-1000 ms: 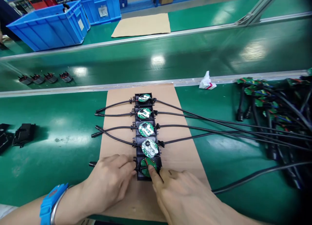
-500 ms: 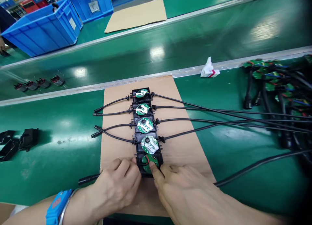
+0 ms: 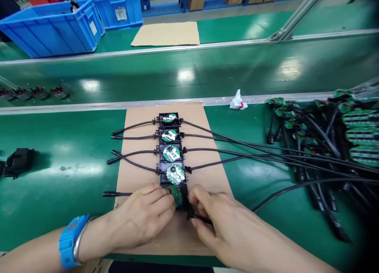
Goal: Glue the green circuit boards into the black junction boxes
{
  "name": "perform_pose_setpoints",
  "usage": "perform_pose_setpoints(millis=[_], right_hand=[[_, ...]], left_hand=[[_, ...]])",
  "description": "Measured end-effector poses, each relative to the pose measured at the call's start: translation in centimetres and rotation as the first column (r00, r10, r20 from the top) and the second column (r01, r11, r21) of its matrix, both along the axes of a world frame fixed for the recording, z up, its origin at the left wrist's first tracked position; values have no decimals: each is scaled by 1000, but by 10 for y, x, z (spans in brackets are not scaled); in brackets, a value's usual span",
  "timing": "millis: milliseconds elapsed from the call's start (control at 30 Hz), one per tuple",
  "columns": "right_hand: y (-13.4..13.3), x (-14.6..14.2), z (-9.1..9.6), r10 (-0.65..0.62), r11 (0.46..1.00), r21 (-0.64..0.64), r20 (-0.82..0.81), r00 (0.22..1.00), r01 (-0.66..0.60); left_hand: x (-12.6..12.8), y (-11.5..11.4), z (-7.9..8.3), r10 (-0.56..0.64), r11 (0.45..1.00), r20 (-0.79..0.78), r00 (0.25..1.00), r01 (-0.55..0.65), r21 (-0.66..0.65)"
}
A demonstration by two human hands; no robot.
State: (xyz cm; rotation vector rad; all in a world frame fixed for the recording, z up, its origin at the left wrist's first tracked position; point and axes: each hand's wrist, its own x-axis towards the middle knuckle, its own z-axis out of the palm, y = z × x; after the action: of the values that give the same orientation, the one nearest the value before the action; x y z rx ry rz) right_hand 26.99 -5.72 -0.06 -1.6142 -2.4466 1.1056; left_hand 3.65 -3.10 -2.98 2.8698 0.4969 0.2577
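Note:
A column of black housings, each with a round green circuit board and cables out both sides, lies on a brown cardboard sheet point(image 3: 204, 174). My left hand point(image 3: 145, 217) and my right hand point(image 3: 227, 229) both close round the nearest housing point(image 3: 178, 197) from either side. Left fingers curl against its left edge and its green board. Right fingers pinch the housing's right side where its black cable point(image 3: 290, 190) leaves. Three finished-looking units, such as the one point(image 3: 175, 174) just beyond, sit in line farther away.
A heap of cabled green boards point(image 3: 331, 127) lies at the right. Loose black housings point(image 3: 17, 162) sit at the left. A crumpled white wrapper point(image 3: 238, 103) rests by the metal rail. Small parts point(image 3: 32, 92) ride the far belt; blue bins point(image 3: 53, 26) stand behind.
My right hand has shifted from pressing the green board with a fingertip to pinching the housing's right side. The left hand stays on the left edge. The view swung slightly.

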Motion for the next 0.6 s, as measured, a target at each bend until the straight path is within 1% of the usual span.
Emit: perform_pose_setpoints(millis=[100,233,300,333,400,433,467,500,600], right_hand=[[0,3,3,3,1000,13,2,1000,-3],[0,4,2,47,996,78,-17,999,-46],[-2,3,-6,88,985,156,-84,993,-74],[-2,3,-12,105,971,229,-122,987,-75],[-4,3,-26,119,914,404,-179,977,-38],[-4,3,-34,116,882,470,-196,974,-10],[-5,3,-40,104,861,508,-202,974,13],[-4,4,-45,94,855,519,-199,976,24],[-1,6,-48,101,882,472,-151,983,-18]], left_hand=[[-2,1,-5,5,1000,-45,999,-6,-24],[-3,1,-6,17,1000,-40,999,-18,-23],[-3,1,-6,11,998,-44,999,-14,-60],[-3,1,-6,8,996,-54,999,-12,-84],[-3,2,-5,7,993,-69,998,-15,-121],[-3,2,-4,11,991,-76,997,-21,-131],[-3,2,-3,15,991,-80,997,-25,-132],[-2,2,-2,19,991,-82,996,-29,-127],[0,1,2,34,995,-90,995,-42,-86]])
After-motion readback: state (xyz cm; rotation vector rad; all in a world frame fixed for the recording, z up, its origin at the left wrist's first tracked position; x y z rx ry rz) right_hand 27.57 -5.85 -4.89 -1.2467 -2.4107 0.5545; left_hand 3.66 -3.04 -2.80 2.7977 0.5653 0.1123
